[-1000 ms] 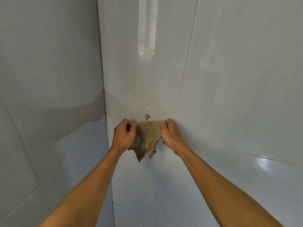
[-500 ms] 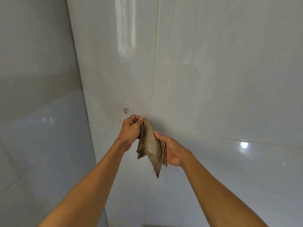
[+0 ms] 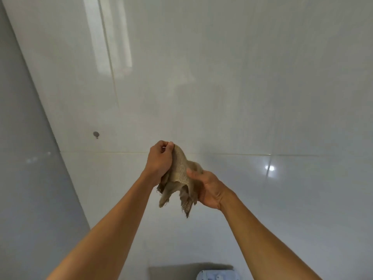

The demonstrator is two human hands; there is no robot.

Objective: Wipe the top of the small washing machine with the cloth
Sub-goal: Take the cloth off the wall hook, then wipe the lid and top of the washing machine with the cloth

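A frayed, tan woven cloth [image 3: 179,176] hangs bunched between both hands in front of the tiled wall. My left hand [image 3: 159,160] pinches its upper corner, fingers curled tight. My right hand [image 3: 207,188] cups the cloth from below and to the right, thumb pressed on the fabric. Ragged ends dangle beneath the hands. At the bottom edge of the view, a small white and pale blue corner of the washing machine [image 3: 217,275] peeks out; most of it is out of frame.
Glossy white wall tiles [image 3: 262,98] fill the view, meeting a grey side wall [image 3: 24,158] at a corner on the left. A small metal hook [image 3: 96,134] sticks out of the wall left of the hands.
The view has swung right and down, so the hook now lies left of the hands and the washing machine corner has appeared. The cloth went from spread between both hands to bunched.
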